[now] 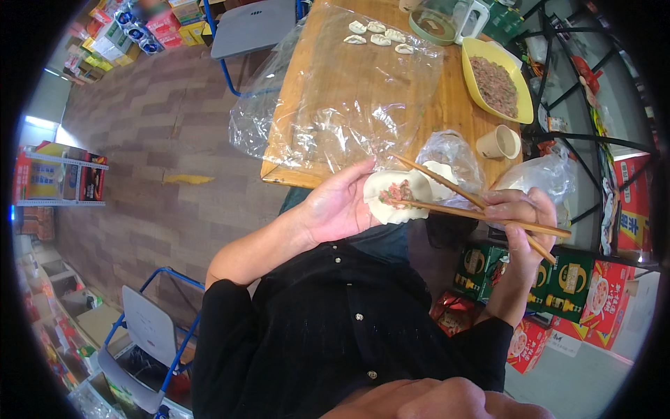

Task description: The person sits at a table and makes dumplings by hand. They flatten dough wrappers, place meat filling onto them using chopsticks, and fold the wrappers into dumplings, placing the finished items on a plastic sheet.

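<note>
On the palm and fingers of my left hand [337, 201] lies a round dumpling wrapper [387, 210], laid flat. A small heap of minced meat filling [399, 193] with green bits sits on it. My right hand [523, 214] grips a pair of wooden chopsticks [450, 209]; the lower one's tip touches the filling, the other's tip is over the wrapper's far side. Just right of that wrapper, more pale dough wrappers [440, 178] lie by a clear plastic bag [453, 152]. Several folded dumplings [380, 39] rest on a plastic sheet [361, 105] at the table's far part.
On the wooden table's [293, 175] right side stand a yellow bowl [471, 89] of minced filling, paper cups [494, 142] and a round glass container [432, 26]. Another plastic bag [549, 170] is beyond its edge. A black metal rack [576, 137] stands at the right.
</note>
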The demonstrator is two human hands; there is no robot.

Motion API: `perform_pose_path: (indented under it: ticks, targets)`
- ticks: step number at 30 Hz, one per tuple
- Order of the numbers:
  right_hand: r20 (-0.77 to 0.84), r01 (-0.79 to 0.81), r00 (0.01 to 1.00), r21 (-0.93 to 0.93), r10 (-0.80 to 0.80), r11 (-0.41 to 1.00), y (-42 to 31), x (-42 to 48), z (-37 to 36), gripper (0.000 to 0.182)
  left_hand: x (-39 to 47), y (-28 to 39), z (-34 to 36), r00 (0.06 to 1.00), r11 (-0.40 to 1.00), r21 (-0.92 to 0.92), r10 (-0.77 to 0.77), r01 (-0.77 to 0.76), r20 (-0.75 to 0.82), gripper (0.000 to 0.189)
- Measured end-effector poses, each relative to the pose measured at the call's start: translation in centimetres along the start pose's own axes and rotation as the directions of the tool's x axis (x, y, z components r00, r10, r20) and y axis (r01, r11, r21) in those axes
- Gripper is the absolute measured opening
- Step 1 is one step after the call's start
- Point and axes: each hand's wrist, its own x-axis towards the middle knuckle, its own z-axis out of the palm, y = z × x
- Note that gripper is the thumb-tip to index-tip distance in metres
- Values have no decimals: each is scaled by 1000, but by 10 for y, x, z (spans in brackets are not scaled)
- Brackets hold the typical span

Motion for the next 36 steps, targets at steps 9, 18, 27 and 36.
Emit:
perform_pose_path:
  ticks: [9,18,27,36]
  targets:
    - [-94,106,990,3,-105,994,5,-11,-31,30,-2,4,-13,999,994,-108,3,1,45,60]
    - [84,166,984,-141,-155,976,3,-7,-18,25,-2,5,-16,988,992,-123,33,-14,151,53]
    - [30,241,970,-40,-240,970,-4,-6,-1,27,-2,5,-12,995,991,-125,49,-37,92,54]
    - [78,192,977,75,-198,979,4,-7,-3,19,-3,5,-13,994,987,-153,63,-49,86,55]
